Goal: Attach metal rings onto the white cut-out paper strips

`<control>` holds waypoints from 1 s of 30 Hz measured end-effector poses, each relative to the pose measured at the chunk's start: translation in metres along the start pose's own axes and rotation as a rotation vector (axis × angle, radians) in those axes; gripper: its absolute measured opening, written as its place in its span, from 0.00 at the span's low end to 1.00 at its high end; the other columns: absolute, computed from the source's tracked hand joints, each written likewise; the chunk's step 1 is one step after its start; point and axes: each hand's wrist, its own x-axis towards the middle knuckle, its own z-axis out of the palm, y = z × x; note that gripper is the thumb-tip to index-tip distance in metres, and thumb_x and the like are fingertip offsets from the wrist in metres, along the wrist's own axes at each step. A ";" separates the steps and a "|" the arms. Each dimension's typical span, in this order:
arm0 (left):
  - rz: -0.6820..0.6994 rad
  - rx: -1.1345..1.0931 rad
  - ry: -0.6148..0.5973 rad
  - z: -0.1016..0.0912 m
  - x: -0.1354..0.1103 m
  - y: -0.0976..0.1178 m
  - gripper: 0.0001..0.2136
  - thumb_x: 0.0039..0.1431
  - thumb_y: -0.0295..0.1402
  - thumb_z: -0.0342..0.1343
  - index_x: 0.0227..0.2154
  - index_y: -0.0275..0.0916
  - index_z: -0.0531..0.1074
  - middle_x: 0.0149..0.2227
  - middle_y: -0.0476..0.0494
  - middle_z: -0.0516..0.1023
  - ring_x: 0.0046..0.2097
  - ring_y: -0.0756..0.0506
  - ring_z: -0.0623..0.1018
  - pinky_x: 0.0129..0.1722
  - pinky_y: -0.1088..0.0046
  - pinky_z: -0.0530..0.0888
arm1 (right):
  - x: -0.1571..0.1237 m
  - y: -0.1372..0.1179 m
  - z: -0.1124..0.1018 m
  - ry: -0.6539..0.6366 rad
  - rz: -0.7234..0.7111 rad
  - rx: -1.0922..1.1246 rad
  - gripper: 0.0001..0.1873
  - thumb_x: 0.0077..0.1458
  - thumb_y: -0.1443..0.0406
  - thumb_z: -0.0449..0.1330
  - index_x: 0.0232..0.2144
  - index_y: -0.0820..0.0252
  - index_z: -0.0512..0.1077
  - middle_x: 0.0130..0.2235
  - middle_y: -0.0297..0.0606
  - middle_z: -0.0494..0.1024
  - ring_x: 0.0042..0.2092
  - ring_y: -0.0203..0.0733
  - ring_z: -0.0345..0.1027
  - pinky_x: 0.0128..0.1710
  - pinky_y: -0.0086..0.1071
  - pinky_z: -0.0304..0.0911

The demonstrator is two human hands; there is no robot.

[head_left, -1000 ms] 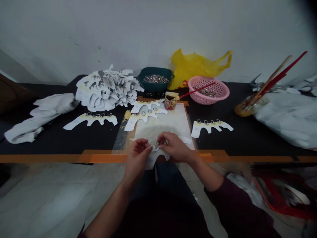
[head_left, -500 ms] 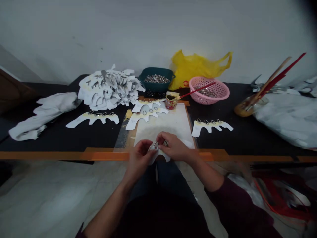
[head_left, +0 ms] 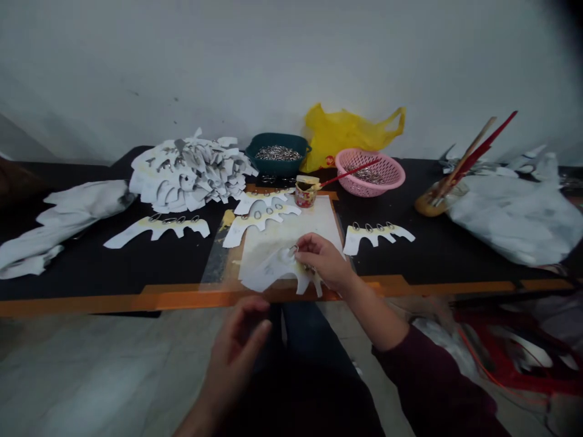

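My right hand (head_left: 324, 262) pinches a small metal ring against a white cut-out piece (head_left: 268, 276) that lies on the pale work sheet (head_left: 291, 233) at the table's front edge. My left hand (head_left: 237, 349) hangs below the table edge, off the piece, fingers loosely curled and apart, holding nothing. Finished white pieces with rings (head_left: 262, 217) lie just behind the sheet.
A heap of white cut-outs (head_left: 191, 170) sits back left. Behind the sheet stand a green tub of rings (head_left: 277, 152), a small glue pot (head_left: 304, 191) with a red brush, a pink basket (head_left: 370, 173) and a yellow bag (head_left: 346, 130). More ringed pieces (head_left: 377, 233) (head_left: 157, 227) flank the sheet.
My left hand let go of the white piece and dropped back below the table edge. My right hand stayed on the piece with the ring. The view shifted slightly.
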 end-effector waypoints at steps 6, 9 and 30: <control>-0.117 -0.396 0.128 0.048 0.023 -0.020 0.12 0.43 0.34 0.63 0.31 0.38 0.68 0.33 0.49 0.74 0.38 0.49 0.74 0.39 0.74 0.70 | -0.013 -0.005 0.031 -0.020 -0.152 -0.323 0.09 0.44 0.66 0.59 0.32 0.58 0.66 0.27 0.28 0.69 0.30 0.32 0.63 0.30 0.27 0.57; -0.154 -0.512 0.144 0.053 0.037 -0.017 0.12 0.41 0.32 0.64 0.26 0.37 0.65 0.28 0.52 0.72 0.30 0.52 0.73 0.32 0.76 0.71 | -0.016 -0.009 0.028 -0.151 -0.097 -0.301 0.10 0.48 0.63 0.58 0.35 0.58 0.66 0.29 0.30 0.70 0.30 0.33 0.63 0.31 0.27 0.59; -0.296 -0.531 0.094 0.037 0.028 -0.002 0.11 0.40 0.32 0.65 0.28 0.37 0.72 0.28 0.51 0.75 0.31 0.50 0.74 0.31 0.77 0.72 | -0.039 0.001 0.031 -0.073 -0.256 -0.529 0.08 0.52 0.68 0.56 0.35 0.58 0.73 0.33 0.35 0.74 0.36 0.36 0.66 0.36 0.29 0.61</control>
